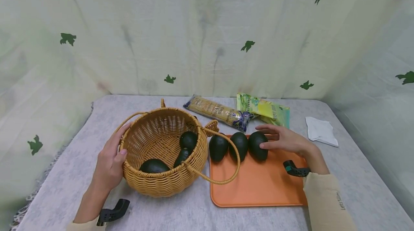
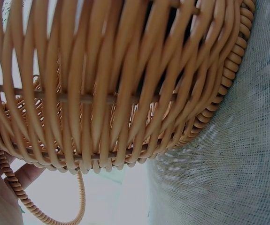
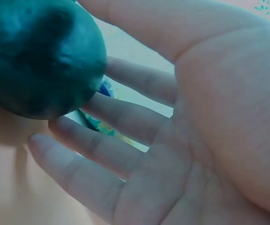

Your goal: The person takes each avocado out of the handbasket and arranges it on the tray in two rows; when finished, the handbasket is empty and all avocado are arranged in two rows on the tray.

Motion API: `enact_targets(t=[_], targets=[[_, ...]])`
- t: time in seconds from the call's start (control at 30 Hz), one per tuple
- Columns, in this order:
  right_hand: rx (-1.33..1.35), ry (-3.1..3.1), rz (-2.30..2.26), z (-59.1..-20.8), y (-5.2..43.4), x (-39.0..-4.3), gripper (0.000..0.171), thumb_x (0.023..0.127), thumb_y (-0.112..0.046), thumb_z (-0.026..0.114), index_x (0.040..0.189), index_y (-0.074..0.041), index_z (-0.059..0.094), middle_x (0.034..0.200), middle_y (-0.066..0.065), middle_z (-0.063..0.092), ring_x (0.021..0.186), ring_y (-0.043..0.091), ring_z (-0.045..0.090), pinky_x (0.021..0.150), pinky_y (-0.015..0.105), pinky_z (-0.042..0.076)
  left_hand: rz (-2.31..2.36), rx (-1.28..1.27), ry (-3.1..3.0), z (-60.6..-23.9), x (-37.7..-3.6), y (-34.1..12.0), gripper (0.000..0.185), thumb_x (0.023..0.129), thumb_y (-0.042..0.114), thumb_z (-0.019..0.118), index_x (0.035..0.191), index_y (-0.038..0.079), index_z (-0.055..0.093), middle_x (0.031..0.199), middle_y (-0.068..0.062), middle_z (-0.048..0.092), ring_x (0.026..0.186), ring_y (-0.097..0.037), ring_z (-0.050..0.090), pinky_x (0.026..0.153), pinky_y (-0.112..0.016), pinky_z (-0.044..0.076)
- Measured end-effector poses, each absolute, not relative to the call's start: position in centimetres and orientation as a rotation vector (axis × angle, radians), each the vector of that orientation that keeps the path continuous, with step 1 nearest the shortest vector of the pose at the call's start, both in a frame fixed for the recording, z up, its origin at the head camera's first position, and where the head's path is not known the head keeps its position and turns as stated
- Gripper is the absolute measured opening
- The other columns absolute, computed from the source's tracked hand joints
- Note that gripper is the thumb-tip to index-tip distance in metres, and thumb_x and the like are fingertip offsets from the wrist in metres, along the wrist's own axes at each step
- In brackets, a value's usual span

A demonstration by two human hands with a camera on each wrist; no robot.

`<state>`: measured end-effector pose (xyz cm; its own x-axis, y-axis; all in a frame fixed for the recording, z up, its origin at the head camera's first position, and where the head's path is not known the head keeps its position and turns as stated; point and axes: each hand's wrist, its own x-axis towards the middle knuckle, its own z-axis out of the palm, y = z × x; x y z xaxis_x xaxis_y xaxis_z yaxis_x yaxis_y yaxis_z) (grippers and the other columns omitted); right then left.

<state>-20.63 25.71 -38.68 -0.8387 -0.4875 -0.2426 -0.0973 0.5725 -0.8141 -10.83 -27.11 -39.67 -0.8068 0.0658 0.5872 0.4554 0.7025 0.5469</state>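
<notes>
A round wicker basket (image 1: 161,184) stands on the grey cloth with three dark green avocados (image 1: 188,139) inside. My left hand (image 1: 118,144) grips its left rim, thumb hooked over the edge; the left wrist view is filled by the basket wall (image 2: 102,84). Three more avocados lie in a row on an orange tray (image 1: 258,184). My right hand (image 1: 261,137) reaches over the rightmost avocado (image 1: 257,146), fingers stretched past it and thumb touching its side. In the right wrist view the palm (image 3: 172,140) is spread, with that avocado (image 3: 36,56) against the fingers.
One basket handle (image 1: 226,179) droops over the tray's left part. Behind the tray lie a long cracker pack (image 1: 218,112) and a yellow-green packet (image 1: 263,110). A folded white cloth (image 1: 321,130) sits at the right. A leaf-printed curtain closes off the back and sides.
</notes>
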Motion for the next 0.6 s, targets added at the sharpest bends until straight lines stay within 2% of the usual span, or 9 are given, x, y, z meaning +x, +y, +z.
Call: enact_targets(t=[0.23,0.4,0.6], targets=[[-0.486,2.496,-1.163,-37.3,25.3,-20.3,0.071,0.092,-0.038,0.076,0.152,-0.012,0.049,0.156,0.015,0.05,0.142,0.04,0.047,0.11,0.061,0.041,-0.948,-0.393,-2.374,-39.6,-10.8,-27.0,0.064,0.096,0.013,0.038,0.16,0.017,0.039,0.159,-0.016,0.045,0.144,-0.031,0.042,0.109,-0.009,0.023],[-0.557,2.541,-1.238,-35.8,23.7,-20.3,0.063,0.094,-0.031,0.075,0.15,-0.015,0.051,0.153,0.014,0.053,0.142,0.034,0.049,0.11,0.059,0.042,-0.955,-0.399,-2.369,-39.6,-10.8,-27.1,0.064,0.097,0.013,0.037,0.16,0.017,0.039,0.158,-0.017,0.045,0.145,-0.026,0.041,0.109,-0.009,0.023],[-0.74,2.506,-1.324,-33.3,20.7,-20.4,0.06,0.093,-0.032,0.076,0.148,-0.022,0.054,0.148,0.002,0.058,0.138,0.026,0.054,0.109,0.056,0.045,-0.96,-0.405,-2.367,-39.6,-10.8,-27.0,0.064,0.097,0.013,0.037,0.161,0.016,0.038,0.159,-0.017,0.045,0.146,-0.025,0.04,0.11,-0.01,0.023]])
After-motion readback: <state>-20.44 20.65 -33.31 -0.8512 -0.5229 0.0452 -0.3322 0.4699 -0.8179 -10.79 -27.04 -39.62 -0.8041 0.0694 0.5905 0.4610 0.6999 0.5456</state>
